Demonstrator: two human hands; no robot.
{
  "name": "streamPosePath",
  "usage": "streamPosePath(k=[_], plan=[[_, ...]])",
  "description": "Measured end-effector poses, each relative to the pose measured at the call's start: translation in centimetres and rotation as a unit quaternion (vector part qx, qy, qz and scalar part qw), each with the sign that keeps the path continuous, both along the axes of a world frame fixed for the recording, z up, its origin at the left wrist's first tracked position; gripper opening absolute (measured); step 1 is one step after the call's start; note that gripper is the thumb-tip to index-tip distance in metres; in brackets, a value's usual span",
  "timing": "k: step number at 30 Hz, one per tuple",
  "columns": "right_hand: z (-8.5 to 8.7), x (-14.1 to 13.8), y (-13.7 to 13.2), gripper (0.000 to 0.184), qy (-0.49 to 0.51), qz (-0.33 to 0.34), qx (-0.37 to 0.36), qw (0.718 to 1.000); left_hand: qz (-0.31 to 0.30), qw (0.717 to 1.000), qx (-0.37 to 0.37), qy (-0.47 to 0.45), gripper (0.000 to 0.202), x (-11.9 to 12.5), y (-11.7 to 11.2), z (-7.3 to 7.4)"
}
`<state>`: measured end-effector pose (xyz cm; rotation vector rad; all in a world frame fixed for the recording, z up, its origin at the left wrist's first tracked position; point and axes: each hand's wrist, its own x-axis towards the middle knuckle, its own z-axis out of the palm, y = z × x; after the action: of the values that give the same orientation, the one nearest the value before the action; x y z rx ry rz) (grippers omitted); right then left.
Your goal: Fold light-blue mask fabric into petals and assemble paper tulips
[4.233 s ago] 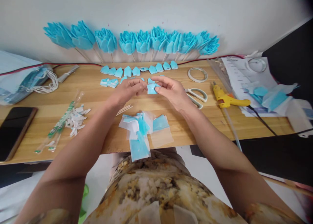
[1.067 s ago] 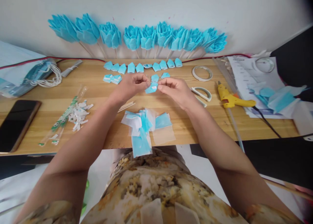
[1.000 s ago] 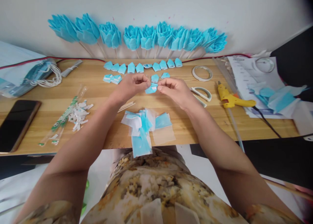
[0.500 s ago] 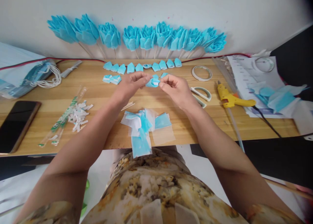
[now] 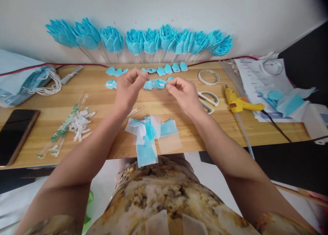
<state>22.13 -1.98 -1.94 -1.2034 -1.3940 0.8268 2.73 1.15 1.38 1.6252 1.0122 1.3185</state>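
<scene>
A small folded blue petal [image 5: 156, 83] sits just above the frame's centre, pinched at its right end by the right hand [image 5: 185, 95]; the left hand [image 5: 128, 91] pinches shut beside it. Many blue flowers [image 5: 143, 41] line the top, finished; cut blue squares [image 5: 148, 136] below look unfolded.
</scene>
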Motion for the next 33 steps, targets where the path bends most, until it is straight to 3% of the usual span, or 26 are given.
streamPosePath(k=[8, 22, 33], plan=[[-0.1, -0.2, -0.2, 0.017, -0.002, -0.020, 0.015, 1.000, -0.033, 0.989, 0.034, 0.137, 0.015, 1.6, -2.7, -0.1], [1.4, -1.5, -1.4, 0.015, -0.026, -0.029, 0.041, 0.998, 0.010, 0.988, 0.025, 0.149, 0.014, 1.6, -2.6, -0.2], [1.3, -1.6, -1.5, 0.015, -0.044, -0.031, 0.046, 0.997, 0.033, 0.987, 0.030, 0.153, 0.010, 1.6, -2.4, -0.1]])
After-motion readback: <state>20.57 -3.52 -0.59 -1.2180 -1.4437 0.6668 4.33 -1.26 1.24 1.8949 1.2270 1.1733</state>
